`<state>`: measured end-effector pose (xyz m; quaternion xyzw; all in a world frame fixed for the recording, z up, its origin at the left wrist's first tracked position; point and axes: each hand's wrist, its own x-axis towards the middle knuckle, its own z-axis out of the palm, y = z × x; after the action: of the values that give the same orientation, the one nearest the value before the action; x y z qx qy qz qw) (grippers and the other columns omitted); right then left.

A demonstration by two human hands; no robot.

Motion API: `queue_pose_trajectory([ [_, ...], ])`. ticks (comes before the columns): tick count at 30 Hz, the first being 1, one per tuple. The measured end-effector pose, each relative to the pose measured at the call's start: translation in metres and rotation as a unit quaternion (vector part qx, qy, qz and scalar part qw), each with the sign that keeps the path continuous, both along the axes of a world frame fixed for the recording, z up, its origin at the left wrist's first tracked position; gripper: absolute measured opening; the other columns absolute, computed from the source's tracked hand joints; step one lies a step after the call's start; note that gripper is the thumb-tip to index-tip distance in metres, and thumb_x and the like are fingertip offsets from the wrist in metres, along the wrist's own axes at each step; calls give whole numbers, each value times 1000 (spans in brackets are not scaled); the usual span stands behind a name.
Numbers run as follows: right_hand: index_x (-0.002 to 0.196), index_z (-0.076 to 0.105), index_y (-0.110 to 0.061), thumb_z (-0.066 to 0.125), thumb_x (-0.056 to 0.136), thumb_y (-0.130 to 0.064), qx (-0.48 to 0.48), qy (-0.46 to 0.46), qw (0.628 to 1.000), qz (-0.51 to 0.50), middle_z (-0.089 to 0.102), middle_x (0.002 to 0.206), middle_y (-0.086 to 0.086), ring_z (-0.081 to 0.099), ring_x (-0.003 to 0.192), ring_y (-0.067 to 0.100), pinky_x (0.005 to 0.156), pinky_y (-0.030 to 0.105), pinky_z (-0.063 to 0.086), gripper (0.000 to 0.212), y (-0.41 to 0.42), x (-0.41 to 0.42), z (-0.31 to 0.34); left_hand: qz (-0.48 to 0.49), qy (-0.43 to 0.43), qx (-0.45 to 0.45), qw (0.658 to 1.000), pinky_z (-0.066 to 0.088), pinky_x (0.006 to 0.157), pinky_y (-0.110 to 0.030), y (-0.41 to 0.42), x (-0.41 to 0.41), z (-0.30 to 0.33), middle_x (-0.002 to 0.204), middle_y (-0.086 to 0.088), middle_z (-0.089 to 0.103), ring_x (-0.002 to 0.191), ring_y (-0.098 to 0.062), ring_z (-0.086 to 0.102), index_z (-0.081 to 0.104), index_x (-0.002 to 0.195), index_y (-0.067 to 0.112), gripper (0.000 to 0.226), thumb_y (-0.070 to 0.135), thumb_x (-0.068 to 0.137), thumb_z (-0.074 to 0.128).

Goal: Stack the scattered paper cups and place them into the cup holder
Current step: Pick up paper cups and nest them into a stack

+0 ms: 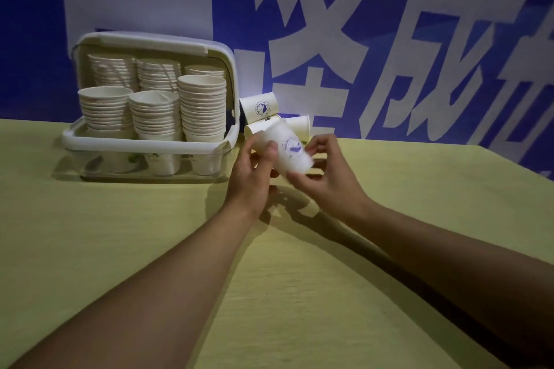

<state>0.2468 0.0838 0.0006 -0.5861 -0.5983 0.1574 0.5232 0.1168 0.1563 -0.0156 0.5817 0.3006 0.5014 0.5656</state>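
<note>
A white paper cup [289, 150] with a blue logo is held tilted above the table, its base pointing right and toward me. My left hand [254, 171] grips its rim end with the thumb on top. My right hand [323, 168] pinches its base end between thumb and fingers. Behind it, loose paper cups [259, 108] lie on their sides against the wall. The cup holder [144, 145], a white-rimmed clear box with its lid raised, stands at the left and holds several tall stacks of cups [202, 105].
The yellow-green table [120, 249] stretches toward me and to the right. A blue wall banner [389, 39] with large white characters stands directly behind the table. The holder's open lid [150, 39] leans back against that wall.
</note>
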Motion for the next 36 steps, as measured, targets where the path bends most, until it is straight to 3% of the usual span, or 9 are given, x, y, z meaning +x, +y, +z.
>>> queue_pose_trajectory([
  [3,97,57,-16,65,94,-21,-60,-38,995,69,60,105,5,64,94,13,73,31,60,10,6,-3,-5,26,-2,2,1000,60,77,-35,2,-1,0,128,-3,60,100,-17,68,43,140,36,50,48,94,59],
  [7,84,62,-18,55,99,-21,-25,-85,996,-27,65,81,-6,58,73,3,67,16,44,17,39,14,4,68,-6,4,998,57,82,-33,6,3,-2,124,-3,62,98,-14,66,45,133,34,47,44,92,65],
  [10,97,61,-16,60,97,-21,-41,-171,977,-121,65,96,-3,58,82,10,68,16,43,5,83,45,11,80,-9,-3,997,57,85,-35,10,6,-3,121,-2,63,99,-15,65,47,128,34,41,43,92,66],
  [12,114,60,-19,66,93,-20,-86,-249,951,-161,61,114,-1,57,97,14,82,21,49,21,114,69,9,86,-7,-3,996,57,90,-40,13,6,-4,119,0,63,102,-17,66,46,124,37,39,44,92,66],
  [14,126,56,-22,72,89,-21,-108,-296,929,-193,55,130,2,53,112,21,98,37,50,39,139,90,7,87,-6,-1,996,57,89,-40,14,6,-5,118,1,63,102,-17,65,46,123,39,37,45,92,65],
  [19,137,48,-26,82,79,-24,-117,-310,923,-196,47,142,2,48,123,27,103,48,46,67,176,115,4,80,3,-5,997,58,82,-38,18,7,-9,113,3,65,97,-15,67,47,122,41,38,50,89,65],
  [24,142,43,-28,83,78,-30,-128,-363,904,-184,51,140,2,49,123,27,102,50,46,75,187,136,-2,79,6,-10,997,59,77,-36,22,8,-13,109,4,66,93,-14,68,50,127,38,46,53,87,66],
  [30,133,46,-23,85,74,-32,-107,-362,903,-205,47,135,3,47,114,22,98,41,47,72,179,142,-4,85,18,-3,996,60,83,-44,24,8,-15,107,5,67,95,-16,68,50,122,41,49,63,82,68],
  [36,130,46,-24,84,77,-26,-79,-275,945,-160,54,131,1,56,113,18,88,27,50,65,138,130,7,63,21,15,998,58,76,-32,20,9,-15,115,4,64,95,-12,67,48,126,42,42,50,89,67],
])
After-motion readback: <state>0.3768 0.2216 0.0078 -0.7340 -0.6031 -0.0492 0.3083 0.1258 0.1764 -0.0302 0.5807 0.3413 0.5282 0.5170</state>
